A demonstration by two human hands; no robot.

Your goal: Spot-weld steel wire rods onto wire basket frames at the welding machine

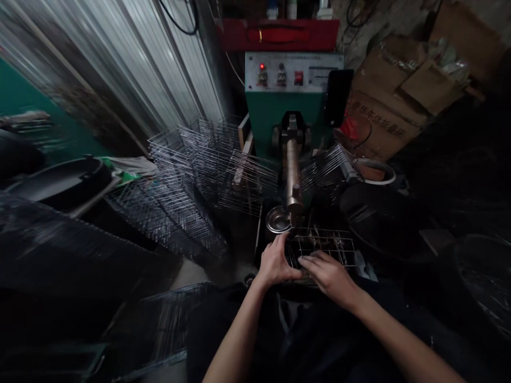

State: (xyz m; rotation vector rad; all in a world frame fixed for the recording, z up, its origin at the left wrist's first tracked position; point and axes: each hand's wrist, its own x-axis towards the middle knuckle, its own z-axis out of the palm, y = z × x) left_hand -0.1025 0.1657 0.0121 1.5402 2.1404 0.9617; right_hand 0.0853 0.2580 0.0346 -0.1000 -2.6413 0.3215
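A small wire grid [325, 244] lies below the tip of the machine's metal arm [293, 175]. My left hand [275, 260] is at the grid's left edge, thumb stretched right and fingers pointing up, with a wide gap between them. Close by on the right, my right hand [329, 274] has its fingers together over the grid's near edge, its thumb mostly hidden. What supports the grid underneath is too dark to make out. A round metal tin [278, 219] stands just beyond my left fingertips.
Ahead stands a green machine [263, 117] with a lit red lamp on its control panel [311, 77]. Stacked wire racks [187, 181] fill the left side. A black phone [338, 98] hangs at the panel's right. Cardboard boxes [387, 114] and a dark round tub [375, 218] sit to the right.
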